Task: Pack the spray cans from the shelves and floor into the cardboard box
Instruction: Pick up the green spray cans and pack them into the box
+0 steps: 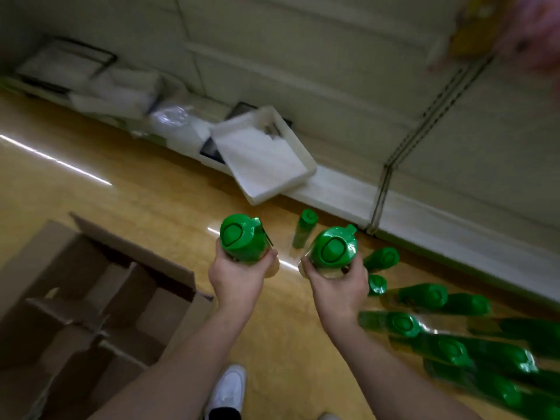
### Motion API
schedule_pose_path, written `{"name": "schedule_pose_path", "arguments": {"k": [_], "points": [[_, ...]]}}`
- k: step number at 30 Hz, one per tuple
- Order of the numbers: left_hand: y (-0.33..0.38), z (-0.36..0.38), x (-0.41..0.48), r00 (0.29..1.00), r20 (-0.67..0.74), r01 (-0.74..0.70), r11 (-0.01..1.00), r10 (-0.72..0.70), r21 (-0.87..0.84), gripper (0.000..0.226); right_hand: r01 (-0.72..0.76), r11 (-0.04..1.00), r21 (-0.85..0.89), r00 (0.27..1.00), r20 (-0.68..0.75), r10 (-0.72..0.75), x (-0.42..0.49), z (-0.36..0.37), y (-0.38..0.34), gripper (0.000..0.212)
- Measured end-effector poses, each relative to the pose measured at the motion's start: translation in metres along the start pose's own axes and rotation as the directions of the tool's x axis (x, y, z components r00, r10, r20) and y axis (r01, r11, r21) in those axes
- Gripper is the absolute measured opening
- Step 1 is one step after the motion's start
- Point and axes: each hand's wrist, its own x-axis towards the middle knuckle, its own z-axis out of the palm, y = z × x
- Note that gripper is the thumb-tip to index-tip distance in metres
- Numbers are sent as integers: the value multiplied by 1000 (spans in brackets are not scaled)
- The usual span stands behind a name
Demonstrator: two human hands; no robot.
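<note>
Two cans gripped | left hand | right hand | box rim near left

Glossy yellow-brown floor, streaked with light reflections, spreads beneath the left hand. Beyond the right hand runs pale shelving, with a white tray tilted at its base.

We're in a shop aisle: pale gondola shelving on slotted uprights, glossy floor, identical green-capped spray cans massed beside a divided cardboard box.
</note>
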Motion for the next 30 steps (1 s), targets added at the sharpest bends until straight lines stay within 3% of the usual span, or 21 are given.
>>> {"name": "schedule_pose_path", "arguments": {"k": [3, 7, 11, 15, 18, 22, 25, 30], "points": [[34, -64, -11, 990, -142, 6, 999, -12, -43, 83, 106, 994, 11, 988, 112, -106, -29, -4, -59, 65], [47, -152, -18, 949, -308, 34, 994, -64, -102, 86, 227, 974, 12, 929, 297, -221, -80, 12, -122, 78], [14, -224, -21, 900, -402, 113, 982, -166, -152, 90, 339, 941, -9, 837, 460, -297, -137, 51, -139, 60], [-44, -278, -16, 815, -488, 230, 947, -314, -224, 89, 433, 902, -12, 750, 559, -353, -189, 95, -143, 57], [-83, -309, -11, 747, -545, 295, 925, -380, -241, 84, 514, 858, 12, 647, 651, -397, -222, 130, -133, 61], [-128, -338, -6, 667, -586, 354, 887, -461, -295, 87, 705, 709, 24, 416, 796, -440, -257, 169, -121, 78], [-160, -355, -4, 629, -589, 386, 862, -507, -329, 86, 773, 633, 43, 292, 862, -415, -277, 194, -112, 85], [-204, -367, -7, 563, -583, 455, 809, -585, -373, 91, 780, 625, 38, 251, 896, -367, -298, 223, -93, 85]]}}
